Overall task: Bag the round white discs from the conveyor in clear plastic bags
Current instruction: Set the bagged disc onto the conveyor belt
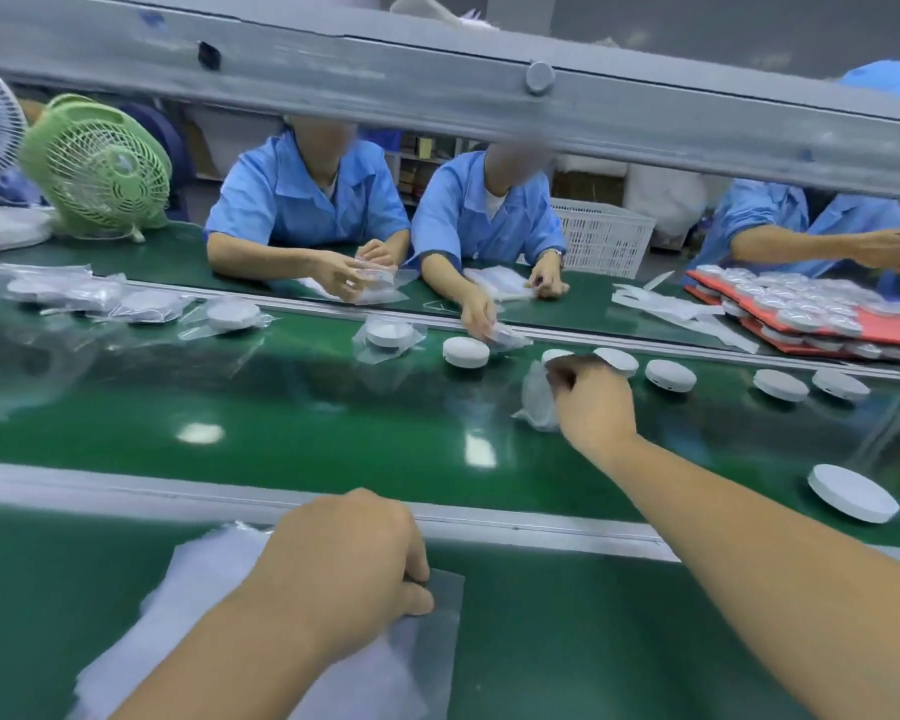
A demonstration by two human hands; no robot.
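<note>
Your left hand point(344, 558) is down on the near worktop point(593, 641). Its fingers are curled, with thumb and fingertips pinching the top sheet of the stack of clear bags point(204, 605) near its right edge. Your right hand point(591, 394) is stretched across the conveyor belt point(333, 433) toward the far edge, clenched round a crumpled clear bag point(536, 400). A white disc point(556, 355) peeks out just past your knuckles, and honestly I can't tell if you're touching it. More bare discs point(670, 375) sit in a row along the far edge to the right. There's another disc point(466, 351) just left of your hand, and a lone disc point(853, 493) by the belt's near edge on the right. Bagged discs point(388, 335) trail along the far edge toward the left. Across the belt, a red tray point(718, 291) is loaded with wrapped ones.
</note>
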